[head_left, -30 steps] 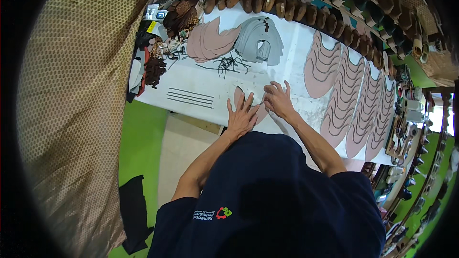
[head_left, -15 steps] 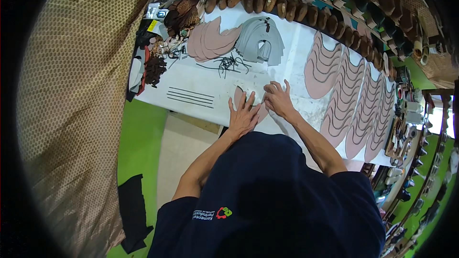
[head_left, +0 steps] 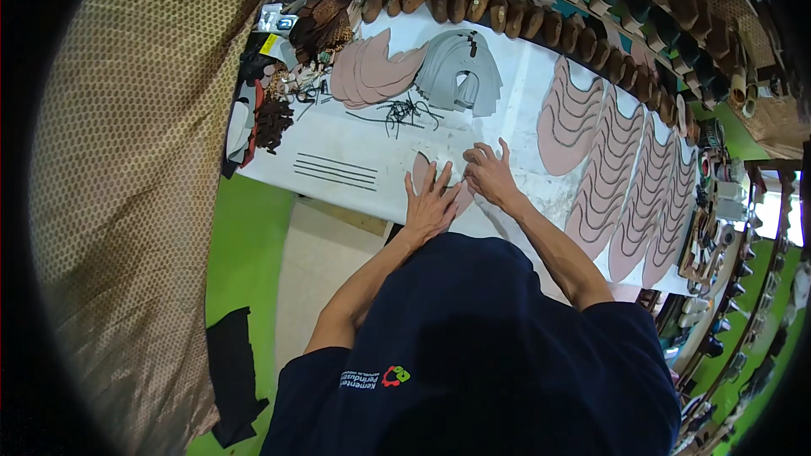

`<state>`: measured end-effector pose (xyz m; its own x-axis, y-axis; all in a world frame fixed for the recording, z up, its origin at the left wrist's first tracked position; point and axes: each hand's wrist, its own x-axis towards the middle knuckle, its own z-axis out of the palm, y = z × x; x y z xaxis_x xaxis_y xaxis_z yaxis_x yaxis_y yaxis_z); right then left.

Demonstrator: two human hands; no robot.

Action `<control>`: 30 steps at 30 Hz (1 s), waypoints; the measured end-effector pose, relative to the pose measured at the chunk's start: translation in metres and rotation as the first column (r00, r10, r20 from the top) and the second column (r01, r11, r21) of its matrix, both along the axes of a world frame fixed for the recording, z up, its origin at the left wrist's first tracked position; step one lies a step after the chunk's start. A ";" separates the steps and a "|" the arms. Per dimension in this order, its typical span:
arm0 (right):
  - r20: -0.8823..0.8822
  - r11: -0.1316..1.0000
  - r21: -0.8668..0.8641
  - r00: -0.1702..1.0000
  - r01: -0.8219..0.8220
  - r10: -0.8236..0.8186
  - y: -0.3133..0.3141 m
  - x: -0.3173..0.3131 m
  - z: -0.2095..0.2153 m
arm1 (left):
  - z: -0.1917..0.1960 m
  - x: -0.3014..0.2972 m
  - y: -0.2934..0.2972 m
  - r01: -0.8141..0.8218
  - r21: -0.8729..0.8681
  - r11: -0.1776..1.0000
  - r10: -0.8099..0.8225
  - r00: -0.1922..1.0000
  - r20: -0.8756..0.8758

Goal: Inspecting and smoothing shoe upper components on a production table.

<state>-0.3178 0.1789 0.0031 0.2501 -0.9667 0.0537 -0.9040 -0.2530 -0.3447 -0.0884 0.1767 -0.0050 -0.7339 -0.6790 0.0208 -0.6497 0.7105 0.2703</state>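
Observation:
A pink curved shoe-upper piece lies at the near edge of the white table, mostly covered by my hands. My left hand rests flat on it, fingers spread. At the piece's right arm, my right hand has its thumb and forefinger drawn together against the edge, with another finger raised. Whatever sits between those fingertips is too small to make out. To the left, several thin dark strips are laid out side by side.
Beyond my hands lie stacked pink pieces, grey curved pieces and tangled black strips. Overlapping dark-edged pink pieces form rows at right. Brown shoe lasts line the far edge; scraps clutter the left end.
My right hand has shifted very slightly left along the piece's edge. My left hand stays in place on it.

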 end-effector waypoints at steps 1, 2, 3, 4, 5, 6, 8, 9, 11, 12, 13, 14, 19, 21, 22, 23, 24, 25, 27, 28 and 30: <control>0.000 1.000 0.000 1.000 -0.001 0.001 0.000 0.000 -0.001 | 0.000 0.000 0.000 -0.001 0.000 1.000 0.001 1.000 0.000; 0.000 1.000 -0.014 1.000 -0.003 0.003 -0.001 0.000 -0.002 | 0.000 -0.002 0.000 0.010 -0.001 1.000 -0.010 1.000 -0.010; 0.001 1.000 -0.028 1.000 -0.004 0.004 -0.001 0.000 -0.003 | 0.000 -0.003 0.000 0.021 -0.004 1.000 -0.021 1.000 -0.020; 0.001 1.000 -0.028 1.000 -0.005 0.005 -0.002 0.000 -0.005 | 0.001 -0.003 -0.001 0.020 -0.004 1.000 -0.020 1.000 -0.021; -0.001 1.000 -0.030 1.000 -0.008 0.008 -0.002 0.000 -0.005 | 0.001 -0.004 -0.001 0.022 -0.006 1.000 -0.022 0.999 -0.032; -0.003 0.999 -0.032 1.000 -0.011 0.011 -0.002 0.000 -0.006 | 0.001 -0.004 0.000 0.024 -0.009 1.000 -0.025 0.999 -0.043; -0.008 0.999 -0.039 1.000 -0.016 0.016 -0.003 0.000 -0.006 | 0.002 -0.004 -0.001 0.021 0.003 1.000 -0.021 0.999 -0.039; -0.012 0.999 -0.046 1.000 -0.020 0.020 -0.003 0.000 -0.005 | 0.002 -0.004 -0.001 0.019 0.015 1.000 -0.018 0.999 -0.035; -0.004 0.999 -0.034 1.000 -0.017 0.017 -0.004 0.001 -0.003 | 0.001 -0.005 -0.001 0.016 0.008 1.000 -0.016 0.999 -0.044; 0.004 1.000 -0.022 1.000 -0.013 0.013 -0.004 0.002 -0.001 | 0.001 -0.005 0.000 0.014 0.001 1.000 -0.014 0.999 -0.052; 0.005 1.000 -0.022 1.000 -0.015 0.015 -0.005 0.004 0.000 | 0.000 -0.005 0.000 0.012 0.001 1.000 -0.012 0.999 -0.052; 0.007 0.999 -0.027 1.000 -0.018 0.018 -0.006 0.004 0.000 | 0.000 -0.006 0.000 0.014 -0.001 1.000 -0.014 0.999 -0.041; -0.064 0.999 -0.010 0.997 -0.045 0.045 -0.009 0.001 -0.005 | 0.003 -0.014 -0.003 0.017 -0.021 1.000 -0.018 0.999 -0.030; -0.005 0.997 -0.074 1.000 -0.023 0.023 -0.009 0.004 -0.004 | 0.005 -0.016 -0.005 0.021 -0.012 1.000 -0.021 1.000 -0.020; -0.005 0.997 -0.074 1.000 -0.023 0.023 -0.009 0.004 -0.004 | 0.006 -0.017 -0.006 0.021 -0.013 1.000 -0.021 1.000 -0.020; -0.005 0.998 -0.063 1.000 -0.021 0.020 -0.009 0.004 -0.002 | 0.007 -0.018 -0.006 0.019 -0.017 1.000 -0.020 1.000 -0.020; -0.004 0.999 -0.052 1.000 -0.018 0.017 -0.009 0.004 0.000 | 0.007 -0.018 -0.006 0.018 -0.022 1.000 -0.019 1.000 -0.020; -0.005 0.999 -0.052 1.000 -0.017 0.017 -0.007 0.004 0.001 | 0.008 -0.018 -0.005 0.019 -0.022 1.000 -0.020 1.000 -0.020; 0.081 0.998 -0.019 0.995 0.067 -0.066 -0.001 0.004 0.007 | 0.010 -0.015 -0.003 -0.018 0.100 0.995 0.026 0.997 -0.077; 0.080 0.997 -0.019 0.994 0.072 -0.070 0.001 0.002 0.009 | 0.010 -0.016 -0.003 -0.013 0.100 0.995 0.021 0.997 -0.078; 0.207 0.971 -0.021 0.951 0.240 -0.230 0.010 -0.003 0.011 | 0.006 -0.015 -0.001 -0.040 0.077 0.996 0.051 0.988 -0.148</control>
